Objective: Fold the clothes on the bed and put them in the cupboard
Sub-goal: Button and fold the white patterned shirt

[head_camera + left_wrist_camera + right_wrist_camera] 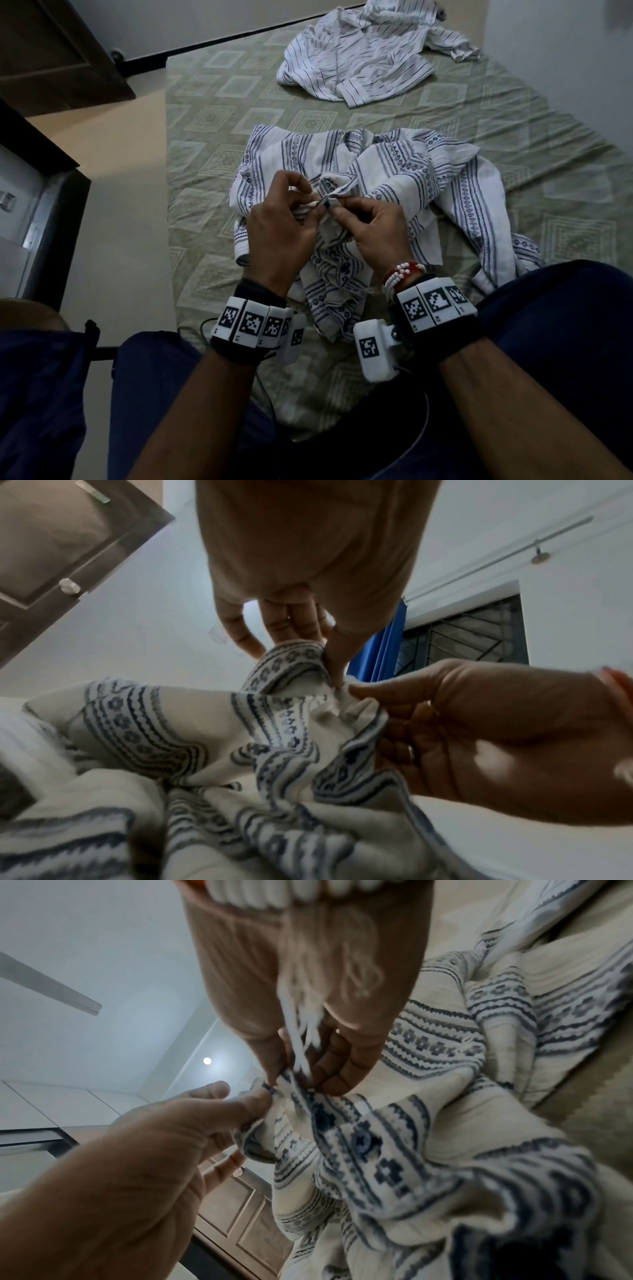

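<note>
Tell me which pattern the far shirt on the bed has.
Thin dark stripes on white, clearest in the head view: far shirt.

A home bedroom: bed [212, 102], wooden cupboard door [51, 51], curtained window [462, 634].

Dim and murky in the head view, darkest along the bottom; bent outward at every edge. Soft with motion blur in both wrist views, brightest at a round lamp [206, 1060] left of centre
</note>
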